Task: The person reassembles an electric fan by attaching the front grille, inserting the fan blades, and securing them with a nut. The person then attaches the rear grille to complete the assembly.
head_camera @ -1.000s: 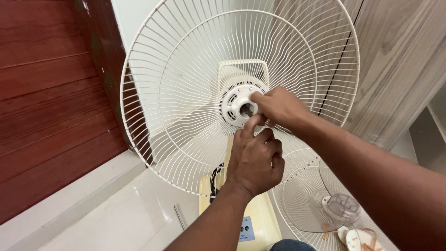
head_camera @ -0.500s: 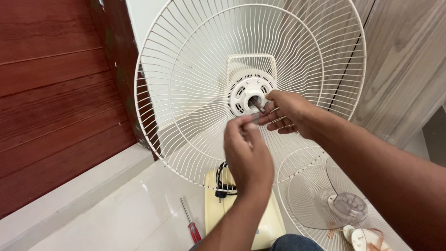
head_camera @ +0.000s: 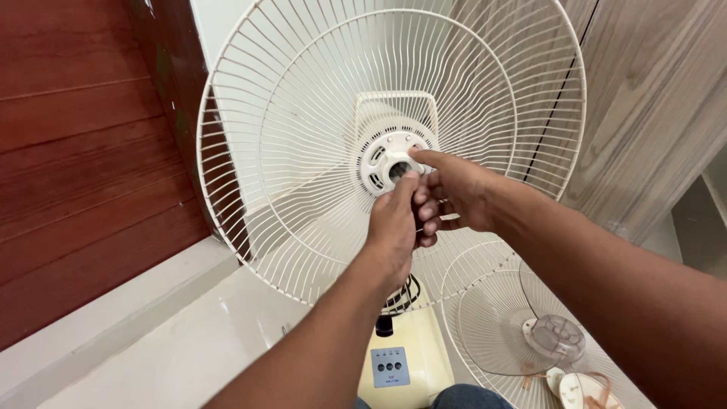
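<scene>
Fan hub [head_camera: 386, 163], the round white plastic collar at the middle of the rear wire guard [head_camera: 288, 151], sat right at the fingertips of both hands. A short metal shaft seemed to stick out of its centre, though the fingers mostly hid it. The left hand [head_camera: 394, 223] was curled, thumb and forefinger pinched at the hub's lower edge; whether they gripped a small part I could not tell. The right hand [head_camera: 447, 193] came in from the side, forefinger stretched onto the hub rim, the other fingers loosely bent and holding nothing that showed. The hub looked stiff, light and smooth, likely slippery, so a grip on its ribbed rim would serve better than on the thin wires, which looked springy and easy to bend. Below the hands stood the cream base with a control panel [head_camera: 391, 367]. To the right of the hands, on the floor, lay the front guard [head_camera: 485, 318] with a clear blade [head_camera: 556, 337] on it.
</scene>
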